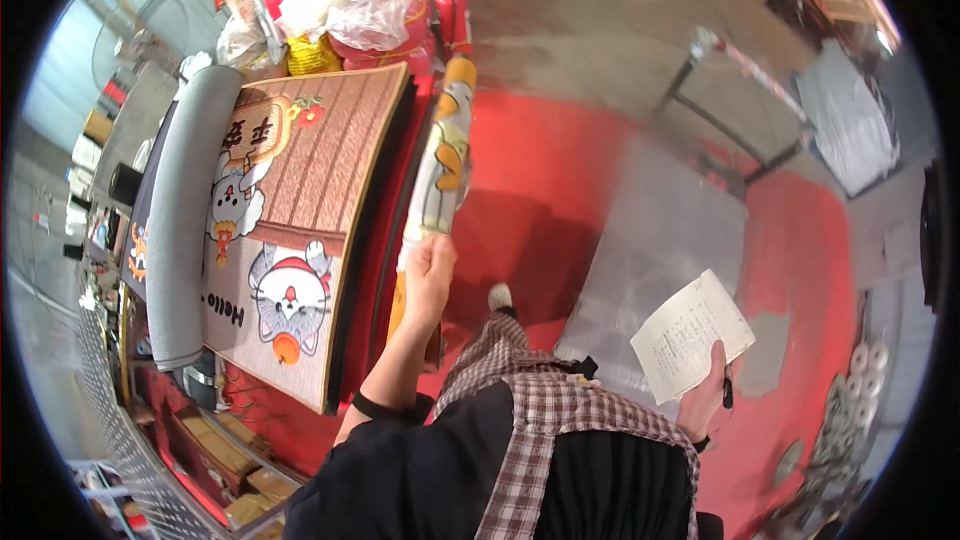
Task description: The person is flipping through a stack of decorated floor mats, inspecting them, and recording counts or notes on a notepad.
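My left hand (430,275) is closed at the edge of a narrow patterned roll (440,175), white with orange and yellow figures, which lies along the right side of a stack of mats. Its fingertips are partly hidden. The top mat (330,180) shows cartoon animals on brown and cream. Across its left part lies a thick grey rolled mat (185,220). Off to the right, my right hand (708,395) grips a handwritten paper pad (690,340), thumb over its lower edge. A black pen (728,393) sticks out beside that hand.
Plastic bags and red bundles (375,25) sit beyond the stack, with a fire extinguisher (452,15) beside them. A metal frame (745,70) stands far right, near a grey covered stack (850,120). Grey sheeting (650,230) lies on the red floor. White rolls (868,380) are at right.
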{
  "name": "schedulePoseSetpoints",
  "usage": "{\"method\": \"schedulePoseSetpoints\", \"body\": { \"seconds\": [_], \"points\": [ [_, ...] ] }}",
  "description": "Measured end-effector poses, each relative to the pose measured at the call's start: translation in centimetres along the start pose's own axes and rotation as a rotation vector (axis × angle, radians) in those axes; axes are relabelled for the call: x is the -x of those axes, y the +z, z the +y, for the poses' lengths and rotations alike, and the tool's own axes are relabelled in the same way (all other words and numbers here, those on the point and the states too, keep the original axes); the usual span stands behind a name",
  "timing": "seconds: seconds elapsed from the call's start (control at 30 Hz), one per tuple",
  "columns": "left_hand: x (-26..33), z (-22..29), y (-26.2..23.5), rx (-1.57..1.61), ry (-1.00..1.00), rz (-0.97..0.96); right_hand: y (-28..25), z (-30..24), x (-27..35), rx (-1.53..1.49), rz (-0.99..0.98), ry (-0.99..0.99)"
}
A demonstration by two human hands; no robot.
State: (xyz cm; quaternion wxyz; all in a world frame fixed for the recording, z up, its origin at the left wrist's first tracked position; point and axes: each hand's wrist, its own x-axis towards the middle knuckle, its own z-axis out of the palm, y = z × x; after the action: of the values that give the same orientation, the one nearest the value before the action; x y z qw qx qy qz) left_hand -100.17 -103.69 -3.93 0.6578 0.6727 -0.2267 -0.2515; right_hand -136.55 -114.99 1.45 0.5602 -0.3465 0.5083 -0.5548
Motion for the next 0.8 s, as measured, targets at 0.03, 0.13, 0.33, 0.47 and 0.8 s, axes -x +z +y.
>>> {"method": "schedulePoseSetpoints", "body": {
  "seconds": [0.03,0.13,0.33,0.47,0.8],
  "points": [
    [-1.7,-0.2,-0.8,-0.06,-0.018,0.084,0.7,1.1,-2.2,0.023,-0.053,-0.033],
    [-6.9,-1.9,-3.6,-0.372,-0.115,0.158,8.7,0.3,-5.7,-0.027,-0.172,0.012],
    [-10.9,-2.0,-2.4,-0.651,0.202,0.112,20.3,1.2,-12.2,0.093,-0.43,0.038],
    [-11.6,-2.6,-2.6,-0.658,0.043,0.274,27.0,3.7,-16.3,0.117,-0.523,0.085],
    [-18.6,-0.5,-5.7,-0.946,-0.268,0.488,42.3,5.5,-27.4,0.086,-0.888,0.191]
  ]
}}
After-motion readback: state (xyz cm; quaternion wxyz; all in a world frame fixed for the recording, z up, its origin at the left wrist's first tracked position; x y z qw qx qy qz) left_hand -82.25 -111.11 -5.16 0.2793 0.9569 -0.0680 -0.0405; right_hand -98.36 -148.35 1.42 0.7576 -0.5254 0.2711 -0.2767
